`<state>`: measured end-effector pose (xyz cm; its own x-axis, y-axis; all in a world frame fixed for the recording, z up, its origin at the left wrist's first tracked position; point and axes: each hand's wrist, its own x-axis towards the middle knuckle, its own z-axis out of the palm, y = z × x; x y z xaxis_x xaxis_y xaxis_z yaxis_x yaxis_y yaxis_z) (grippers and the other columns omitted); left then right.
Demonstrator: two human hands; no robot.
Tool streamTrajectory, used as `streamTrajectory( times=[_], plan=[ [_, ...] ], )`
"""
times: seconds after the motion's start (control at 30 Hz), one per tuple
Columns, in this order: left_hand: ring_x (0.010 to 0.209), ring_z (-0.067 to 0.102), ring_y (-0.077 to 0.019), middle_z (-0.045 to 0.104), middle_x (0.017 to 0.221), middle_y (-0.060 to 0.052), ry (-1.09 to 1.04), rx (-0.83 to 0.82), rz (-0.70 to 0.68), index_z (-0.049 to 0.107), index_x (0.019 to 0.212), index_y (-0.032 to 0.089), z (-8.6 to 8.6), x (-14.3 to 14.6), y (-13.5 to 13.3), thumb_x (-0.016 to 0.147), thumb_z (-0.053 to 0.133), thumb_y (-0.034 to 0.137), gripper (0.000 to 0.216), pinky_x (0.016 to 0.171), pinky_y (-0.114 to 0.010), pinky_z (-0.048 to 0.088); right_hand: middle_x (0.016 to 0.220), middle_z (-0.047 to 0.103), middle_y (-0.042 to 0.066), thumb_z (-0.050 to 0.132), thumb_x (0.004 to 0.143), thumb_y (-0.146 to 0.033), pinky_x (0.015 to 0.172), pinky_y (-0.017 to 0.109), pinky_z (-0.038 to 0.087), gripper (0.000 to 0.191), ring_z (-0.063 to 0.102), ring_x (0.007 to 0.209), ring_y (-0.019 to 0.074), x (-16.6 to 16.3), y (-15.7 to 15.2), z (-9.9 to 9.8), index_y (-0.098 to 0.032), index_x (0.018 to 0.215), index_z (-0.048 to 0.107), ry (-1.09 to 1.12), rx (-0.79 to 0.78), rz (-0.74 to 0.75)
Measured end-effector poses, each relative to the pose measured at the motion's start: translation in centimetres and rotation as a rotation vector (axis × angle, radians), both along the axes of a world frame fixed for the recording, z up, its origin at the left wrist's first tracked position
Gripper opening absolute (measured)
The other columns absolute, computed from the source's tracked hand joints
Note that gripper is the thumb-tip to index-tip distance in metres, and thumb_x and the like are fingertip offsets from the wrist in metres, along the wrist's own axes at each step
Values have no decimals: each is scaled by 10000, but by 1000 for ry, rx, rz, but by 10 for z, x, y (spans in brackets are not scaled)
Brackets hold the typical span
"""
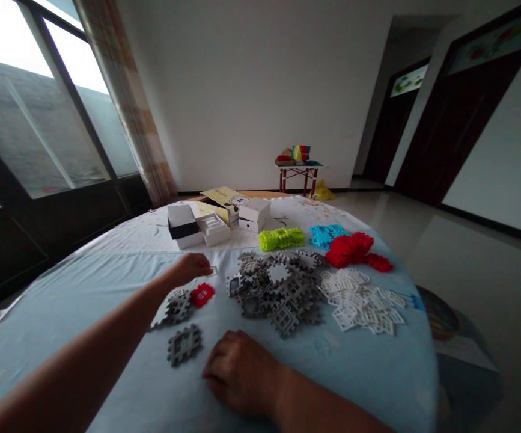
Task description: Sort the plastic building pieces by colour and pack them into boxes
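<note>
My left hand (192,267) reaches forward over the cloth, its fingers pinched on a small white window-frame piece (214,270). Just below it lie a red interlocking tile (202,294) with a window grid and a small group of grey interlocking tiles (178,308). Closer to me a single grey tile (185,345) rests flat. My right hand (242,373) lies on the table to the right of that tile, with curled fingers; anything inside them is hidden. Beyond it is a large heap of grey tiles (282,285).
White window-frame pieces (363,300) are spread at the right. Red tiles (349,249), blue tiles (327,234) and stacked lime-green tiles (281,239) sit behind the heap. White boxes (255,214) and a yellow carton (224,201) stand at the back of the round table (120,282).
</note>
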<state>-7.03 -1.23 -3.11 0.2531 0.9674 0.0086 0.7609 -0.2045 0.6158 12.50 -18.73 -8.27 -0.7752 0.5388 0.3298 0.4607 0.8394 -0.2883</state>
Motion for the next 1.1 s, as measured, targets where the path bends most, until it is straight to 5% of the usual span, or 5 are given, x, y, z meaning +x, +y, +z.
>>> streamTrajectory(
  times=[0.2,0.5,0.7,0.83,1.1],
  plan=[
    [568,542,-136,646,669,-35,-218,-49,-16,611,732,173,22,37,-15,620,618,546,389,543,-259,437,882,651,32,466,846,-347,725,322,434,222,551,816,188,-2,2,7,-194,858,626,-138,61,-20],
    [455,473,-91,591,532,6,-262,-294,-438,624,629,156,19,190,-57,605,655,512,358,438,-214,361,1010,652,-5,423,860,-356,851,315,435,254,569,947,181,-2,7,6,-232,952,625,-139,-11,-24],
    [559,563,-120,640,670,-21,-333,-220,-466,641,892,158,24,253,-62,676,591,505,411,498,-227,428,1206,571,56,401,870,-314,975,348,356,292,458,1158,225,-8,14,-12,-160,1060,561,-99,151,-2],
    [628,591,-147,660,738,-52,-306,-96,-383,635,951,151,33,216,-42,709,540,537,466,538,-247,438,984,655,-2,439,843,-358,854,313,427,236,563,952,181,-6,11,-14,-223,928,612,-51,48,-10],
    [778,611,-224,685,835,-87,68,69,-64,649,900,151,26,49,-10,632,574,537,476,701,-307,447,877,657,36,466,837,-327,717,338,445,205,559,799,195,-1,2,6,-201,849,627,-128,44,-11]
  ],
)
